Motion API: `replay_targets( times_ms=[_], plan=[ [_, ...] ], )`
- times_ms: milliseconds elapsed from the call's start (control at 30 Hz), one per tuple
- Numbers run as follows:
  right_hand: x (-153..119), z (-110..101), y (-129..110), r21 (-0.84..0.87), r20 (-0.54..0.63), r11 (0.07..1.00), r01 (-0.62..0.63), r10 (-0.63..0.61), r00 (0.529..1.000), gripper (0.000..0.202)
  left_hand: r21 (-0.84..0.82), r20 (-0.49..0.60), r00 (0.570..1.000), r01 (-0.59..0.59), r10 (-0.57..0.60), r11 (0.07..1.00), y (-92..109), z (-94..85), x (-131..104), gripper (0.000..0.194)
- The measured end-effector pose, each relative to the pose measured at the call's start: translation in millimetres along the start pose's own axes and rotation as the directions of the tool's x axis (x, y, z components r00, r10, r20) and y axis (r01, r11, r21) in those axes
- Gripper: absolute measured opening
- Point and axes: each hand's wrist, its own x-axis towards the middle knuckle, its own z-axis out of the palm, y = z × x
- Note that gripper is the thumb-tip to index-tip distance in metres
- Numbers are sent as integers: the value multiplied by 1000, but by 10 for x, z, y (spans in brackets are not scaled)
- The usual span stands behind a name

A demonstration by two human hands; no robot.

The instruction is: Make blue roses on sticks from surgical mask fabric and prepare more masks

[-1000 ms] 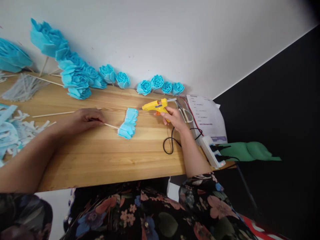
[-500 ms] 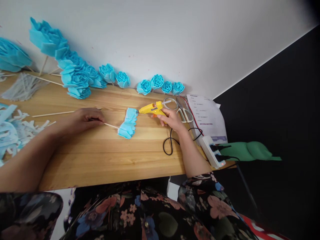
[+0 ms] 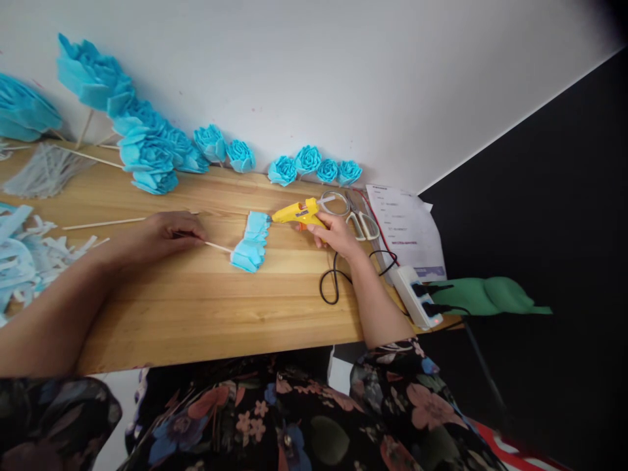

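Note:
My left hand (image 3: 179, 233) pinches a thin wooden stick (image 3: 218, 247) that lies low over the wooden table (image 3: 235, 314). At the stick's right end is a pleated light-blue strip (image 3: 249, 254), spread out and running up and away from me. Around the handle of a yellow glue gun (image 3: 299, 211) my right hand (image 3: 333, 232) is closed. The gun points left, its nozzle at the upper right edge of the blue strip. Part of its handle is hidden by my fingers.
Blue crepe flowers (image 3: 152, 144) line the wall. Light-blue scraps (image 3: 24, 255), grey strands (image 3: 44, 171) and another stick (image 3: 105, 223) lie left. To the right are scissors (image 3: 363, 226), printed sheets (image 3: 407, 229), a black cord (image 3: 335, 291), a white power strip (image 3: 415, 301) and something green (image 3: 490, 296).

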Motion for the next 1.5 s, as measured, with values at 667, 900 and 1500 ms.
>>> replay_targets(
  times_ms=[667,900,1500],
  plan=[
    [6,-33,41,-2,-16,1000,6,-6,1000,35,9,15,1000,1,-2,1000,-39,6,-3,26],
    [4,-46,-2,155,-73,988,15,-4,997,38,14,6,1000,17,-17,1000,-16,14,-6,30],
    [43,-26,90,5,-55,1000,12,-11,998,35,62,-2,999,-47,47,997,-144,28,-48,22]
  ],
)
